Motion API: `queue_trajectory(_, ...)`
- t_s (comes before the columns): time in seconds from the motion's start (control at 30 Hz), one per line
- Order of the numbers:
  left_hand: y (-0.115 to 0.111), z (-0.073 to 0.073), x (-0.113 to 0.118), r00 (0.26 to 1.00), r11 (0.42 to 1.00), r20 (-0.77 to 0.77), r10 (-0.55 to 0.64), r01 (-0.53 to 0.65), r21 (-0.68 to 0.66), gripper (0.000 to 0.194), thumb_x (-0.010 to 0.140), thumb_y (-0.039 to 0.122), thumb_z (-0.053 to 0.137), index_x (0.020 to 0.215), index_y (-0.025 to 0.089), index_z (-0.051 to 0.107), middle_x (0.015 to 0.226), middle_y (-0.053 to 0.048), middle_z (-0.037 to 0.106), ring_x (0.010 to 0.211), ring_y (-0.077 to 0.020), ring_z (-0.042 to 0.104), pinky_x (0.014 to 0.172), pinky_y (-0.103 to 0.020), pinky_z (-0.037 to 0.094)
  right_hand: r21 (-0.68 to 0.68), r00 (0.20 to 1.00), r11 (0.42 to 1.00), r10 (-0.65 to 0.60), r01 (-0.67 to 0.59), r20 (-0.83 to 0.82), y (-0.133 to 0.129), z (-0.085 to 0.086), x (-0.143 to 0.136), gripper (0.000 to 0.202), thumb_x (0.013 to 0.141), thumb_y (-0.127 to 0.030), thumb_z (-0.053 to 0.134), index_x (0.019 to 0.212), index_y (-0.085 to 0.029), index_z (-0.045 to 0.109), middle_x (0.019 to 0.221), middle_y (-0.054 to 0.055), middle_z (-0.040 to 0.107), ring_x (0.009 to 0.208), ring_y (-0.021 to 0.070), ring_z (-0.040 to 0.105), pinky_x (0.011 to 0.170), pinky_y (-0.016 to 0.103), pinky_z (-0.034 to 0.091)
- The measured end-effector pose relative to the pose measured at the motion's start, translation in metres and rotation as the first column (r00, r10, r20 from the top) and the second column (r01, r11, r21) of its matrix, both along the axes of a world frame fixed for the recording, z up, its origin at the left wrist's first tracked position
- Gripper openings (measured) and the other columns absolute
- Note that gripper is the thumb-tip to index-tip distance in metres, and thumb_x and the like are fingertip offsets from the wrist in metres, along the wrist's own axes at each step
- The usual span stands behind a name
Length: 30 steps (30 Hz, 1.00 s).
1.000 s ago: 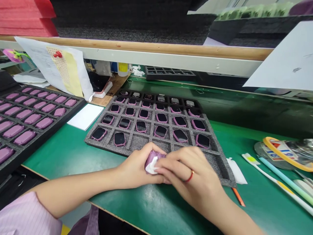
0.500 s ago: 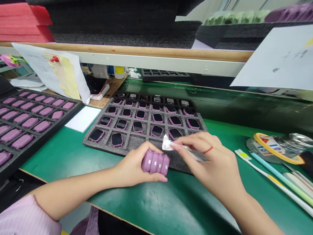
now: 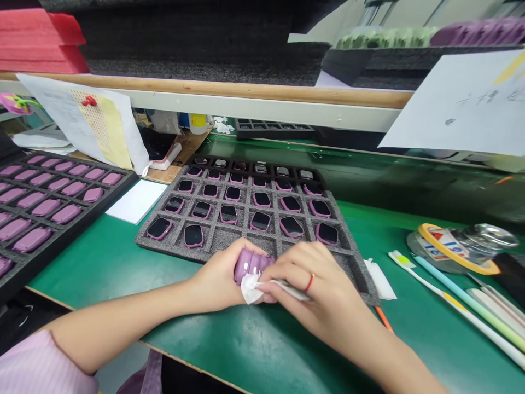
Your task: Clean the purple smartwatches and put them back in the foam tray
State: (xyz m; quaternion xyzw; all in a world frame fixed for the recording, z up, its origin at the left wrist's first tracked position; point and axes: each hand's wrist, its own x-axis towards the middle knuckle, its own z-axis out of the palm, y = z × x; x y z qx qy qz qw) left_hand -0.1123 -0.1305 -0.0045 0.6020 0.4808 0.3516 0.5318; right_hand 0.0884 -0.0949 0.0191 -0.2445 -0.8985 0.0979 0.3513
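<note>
My left hand (image 3: 221, 279) is wrapped round a row of several purple watch cases (image 3: 248, 265), their sides facing up with small white marks. A white cloth (image 3: 250, 289) is pinched in my right hand (image 3: 315, 284), over what looks like a thin stick, and its tip lies against the near side of the cases. Behind both hands, a dark foam tray (image 3: 223, 239) holds purple-framed watches with black screens, one per compartment; some front compartments hold none. My right fingers hide part of the cases.
Another foam tray (image 3: 69, 230) of purple cases lies at the left, beside a white pad (image 3: 136, 201). A glass bottle (image 3: 455, 246), a toothbrush (image 3: 451, 301) and a folded white cloth (image 3: 380, 279) are at the right. A shelf (image 3: 262, 109) crosses above the bench.
My right hand has moved left and down, bringing the white cloth onto the purple cases. The folded cloth and an orange stick at the right have come into sight. The view has shifted slightly.
</note>
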Motion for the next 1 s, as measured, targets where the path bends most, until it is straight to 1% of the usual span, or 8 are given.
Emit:
queue_trajectory(0.1,0.0,0.001,0.0,0.999,0.999,-0.042,0.017,-0.019,-0.041,0.059,0.06,0.035,0.09,0.106,0.021,0.055,0.096,-0.001,0.067,0.086,-0.0204,0.062,0.081,-0.035,0.048,0.032,0.967,0.97,-0.239,0.243,-0.084,0.009,-0.001,0.01,0.006,0.089,-0.023,0.068,0.083,-0.023,0.065,0.083,0.003,0.067,0.079,0.0193,0.061,0.072,0.035,0.044)
queue_trajectory(0.2,0.0,0.001,0.0,0.999,0.998,-0.027,0.021,-0.022,-0.056,0.06,0.059,0.032,0.09,0.107,0.022,0.055,0.104,-0.003,0.068,0.094,-0.0225,0.064,0.089,-0.038,0.048,-0.185,0.872,0.919,-0.391,0.349,-0.296,0.015,-0.001,0.022,0.017,0.086,-0.02,0.065,0.073,-0.023,0.055,0.104,0.007,0.068,0.101,0.0242,0.066,0.084,0.039,0.05)
queue_trajectory(0.3,0.001,0.001,0.0,0.999,0.998,-0.016,0.031,-0.032,-0.059,0.06,0.058,0.031,0.091,0.106,0.022,0.055,0.106,-0.003,0.068,0.095,-0.0232,0.064,0.089,-0.039,0.048,-0.307,0.867,0.925,-0.334,0.225,-0.371,0.007,0.001,0.022,0.019,0.087,-0.016,0.061,0.076,-0.024,0.049,0.093,0.003,0.07,0.093,0.0208,0.07,0.076,0.033,0.055)
queue_trajectory(0.5,0.001,0.001,0.002,0.999,0.997,0.007,0.054,-0.053,-0.062,0.059,0.057,0.033,0.09,0.104,0.021,0.057,0.102,-0.003,0.068,0.094,-0.0236,0.063,0.087,-0.039,0.047,-0.14,0.999,0.989,0.044,-0.043,0.009,-0.009,-0.001,0.004,0.007,0.094,-0.017,0.059,0.095,-0.023,0.061,0.085,0.002,0.068,0.077,0.0158,0.063,0.071,0.03,0.049)
queue_trajectory(0.67,0.002,0.002,0.002,0.997,0.994,0.011,0.072,-0.071,-0.083,0.059,0.056,0.033,0.091,0.103,0.02,0.057,0.108,-0.005,0.068,0.099,-0.0256,0.064,0.094,-0.042,0.046,-0.06,0.964,0.962,-0.266,0.265,-0.007,0.011,0.001,0.026,0.009,0.093,-0.029,0.06,0.089,-0.024,0.067,0.084,0.002,0.072,0.076,0.0186,0.064,0.071,0.033,0.046)
queue_trajectory(0.77,0.001,0.001,0.001,0.998,0.993,0.019,0.066,-0.064,-0.096,0.058,0.057,0.031,0.09,0.102,0.02,0.057,0.107,-0.006,0.069,0.1,-0.0269,0.065,0.095,-0.044,0.047,-0.271,0.84,0.814,-0.541,0.514,-0.032,0.022,0.008,0.054,0.022,0.085,-0.047,0.064,0.083,-0.025,0.07,0.079,0.003,0.072,0.065,0.0199,0.063,0.059,0.032,0.044)
queue_trajectory(0.87,0.0,-0.001,-0.001,0.998,0.995,0.048,0.041,-0.036,-0.093,0.055,0.061,0.03,0.088,0.104,0.021,0.056,0.104,-0.006,0.069,0.097,-0.0275,0.068,0.094,-0.046,0.05,-0.374,0.583,0.529,-0.811,0.762,0.042,0.03,0.013,0.084,0.032,0.075,-0.057,0.066,0.08,-0.025,0.071,0.073,0.006,0.071,0.065,0.0237,0.062,0.06,0.035,0.043)
queue_trajectory(1.0,-0.002,-0.002,-0.002,0.995,0.994,0.089,0.036,-0.027,-0.101,0.062,0.068,0.033,0.085,0.119,0.025,0.051,0.111,-0.008,0.07,0.094,-0.0283,0.072,0.092,-0.049,0.053,-0.342,0.33,0.271,-0.935,0.9,0.129,0.037,0.01,0.126,0.027,0.075,-0.048,0.064,0.081,-0.023,0.07,0.077,0.011,0.072,0.073,0.0295,0.065,0.068,0.041,0.046)
